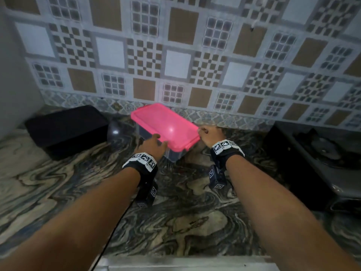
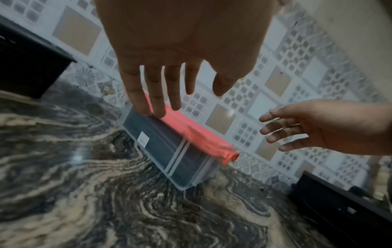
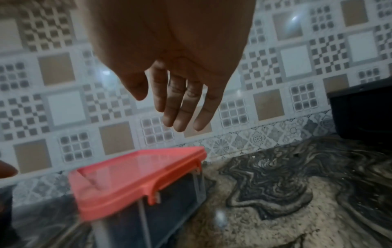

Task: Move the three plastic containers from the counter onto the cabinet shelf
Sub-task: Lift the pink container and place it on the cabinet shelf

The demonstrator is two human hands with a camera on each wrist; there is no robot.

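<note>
While both hands (image 1: 181,140) flank it, container (image 1: 166,126) sits on counter (image 1: 185,222).

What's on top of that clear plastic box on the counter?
A pink lid covers the clear box. The inside looks dark through its walls, and any contents cannot be made out.

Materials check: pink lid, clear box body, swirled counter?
Pink lid: glossy moulded plastic; it carries a glare spot and a formed rim. Clear rectangular box body: see-through plastic with ribbed walls. Swirled grey-and-cream counter: polished stone by its veining and sheen, possibly laminate.
</note>
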